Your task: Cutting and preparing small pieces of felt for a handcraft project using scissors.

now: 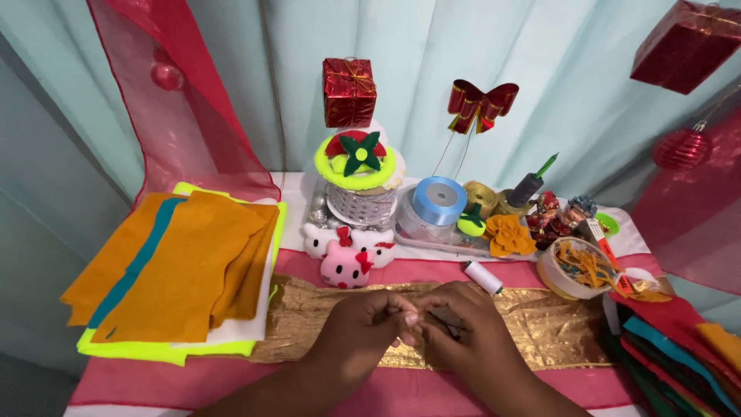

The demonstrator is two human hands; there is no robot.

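Both hands meet over the gold ribbon, which lies flat under them with its long axis running left to right across the pink table. The left hand is closed in a pinch, its fingertips touching those of the right hand. The right hand is also closed, gripping a small dark thing; I cannot tell what it is. It sits between the two hands, a little nearer the right one. A white thread spool lies just beyond the right hand, and a stack of orange felt sheets lies well to the left of the left hand.

Both hands together, fingertips pinched.
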